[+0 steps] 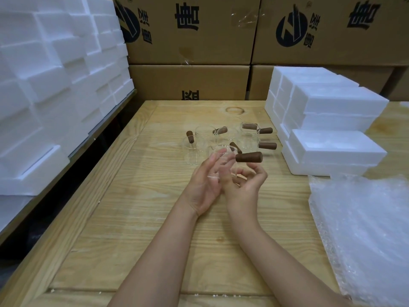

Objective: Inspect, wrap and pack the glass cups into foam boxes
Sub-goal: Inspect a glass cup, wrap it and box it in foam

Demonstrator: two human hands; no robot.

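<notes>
Above table (137,218): left hand (204,187) and right hand (244,185) fingers loosely curled around glass cup (223,161).

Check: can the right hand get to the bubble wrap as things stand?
Probably yes, but not freely. The bubble wrap lies uncovered on the table to the right with nothing in between, but the right hand and left hand are both holding a glass cup, so the left would have to keep it.
</notes>
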